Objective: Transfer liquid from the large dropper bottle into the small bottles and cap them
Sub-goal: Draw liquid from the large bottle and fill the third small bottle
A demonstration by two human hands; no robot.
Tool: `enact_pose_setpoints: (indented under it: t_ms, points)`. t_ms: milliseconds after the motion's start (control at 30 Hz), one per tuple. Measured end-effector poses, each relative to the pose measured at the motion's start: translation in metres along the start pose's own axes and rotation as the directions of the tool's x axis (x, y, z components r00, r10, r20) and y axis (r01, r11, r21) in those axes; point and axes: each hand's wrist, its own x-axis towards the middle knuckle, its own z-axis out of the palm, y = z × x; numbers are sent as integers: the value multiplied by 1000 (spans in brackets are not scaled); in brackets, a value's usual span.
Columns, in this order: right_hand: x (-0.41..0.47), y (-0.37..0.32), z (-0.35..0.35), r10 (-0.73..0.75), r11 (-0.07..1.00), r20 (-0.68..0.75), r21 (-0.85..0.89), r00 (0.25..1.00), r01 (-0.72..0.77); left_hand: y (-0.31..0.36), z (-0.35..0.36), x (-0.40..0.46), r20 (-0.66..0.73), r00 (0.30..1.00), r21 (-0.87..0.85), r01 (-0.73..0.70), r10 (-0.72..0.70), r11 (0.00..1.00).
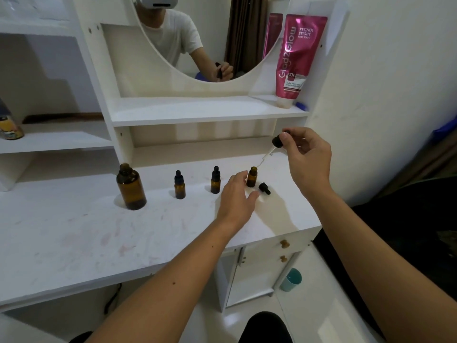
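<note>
Amber glass makes up four bottles standing in a row on the white vanity top point(74, 233). Leftmost is one large bottle point(131, 186), uncapped, its neck open. To its right stand two small capped bottles: the first capped bottle point(179, 184) and the second capped bottle point(215, 179), each closed with a black dropper cap. Rightmost is one small open bottle point(252, 177), with no cap on its neck. One loose black cap point(264, 188) lies on its side on the top just right of that bottle.

Left hand point(236, 194): fingers extended and relaxed, reaching beside the small open bottle; whether the fingertips touch the glass cannot be determined. Nothing is held.

Right hand point(306, 157): raised above and to the right of the small open bottle, thumb and fingers pinching the black bulb of one large dropper point(277, 142). The clear pipette slants down and left, its tip near the mouth of the small open bottle.

Other items, one each: a pink serum tube point(296, 58) upright on the upper shelf, a round mirror point(188, 33) behind it, and a teal cup point(291, 279) on the floor.
</note>
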Motion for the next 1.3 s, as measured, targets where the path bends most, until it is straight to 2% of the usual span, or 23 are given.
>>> enact_pose_setpoints:
  t_ms: [367, 533, 800, 1000, 1300]
  points:
    - [2, 20, 16, -1, 1000, 87, -27, 996, 3, -3, 11, 31, -83, 996, -32, -16, 13, 999]
    - [1, 24, 26, 45, 998, 154, -57, 987, -36, -3, 7, 30, -74, 997, -40, -30, 27, 999]
    - [1, 22, 34, 59, 993, 183, -107, 981, -40, -3, 6, 29, -60, 998, -25, -34, 33, 999]
    - [-1, 21, 36, 59, 991, 137, -128, 989, -42, -5, 7, 30, -59, 998, -34, -29, 27, 999]
    - [-6, 18, 37, 50, 992, 181, -127, 982, -27, -2, 6, 29, -53, 998, -7, -20, 20, 1000]
